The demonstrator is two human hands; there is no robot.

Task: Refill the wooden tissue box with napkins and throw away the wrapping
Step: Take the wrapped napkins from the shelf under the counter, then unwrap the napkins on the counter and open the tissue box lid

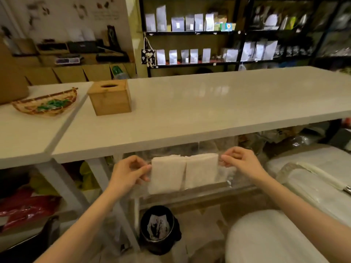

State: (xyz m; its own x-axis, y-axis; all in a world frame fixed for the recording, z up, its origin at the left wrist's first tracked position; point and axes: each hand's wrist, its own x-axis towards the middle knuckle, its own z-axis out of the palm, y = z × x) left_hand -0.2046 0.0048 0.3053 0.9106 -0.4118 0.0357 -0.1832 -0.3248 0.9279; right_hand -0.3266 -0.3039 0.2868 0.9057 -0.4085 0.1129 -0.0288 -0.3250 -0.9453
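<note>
A pack of white napkins (183, 172) in clear plastic wrapping (224, 175) hangs in the air just below the white table's front edge (171, 147). My left hand (129, 174) pinches the wrapping at the pack's left side. My right hand (240, 160) pinches it at the right side. The wooden tissue box (110, 98), closed with an oval hole on top, stands on the table at the far left, well away from both hands.
A black bin (157, 228) stands on the floor under the table, below the pack. A woven basket (45, 104) with green items sits on the adjoining left table. Large white bundles (307, 179) lie at my right. Shelves of pouches line the back wall.
</note>
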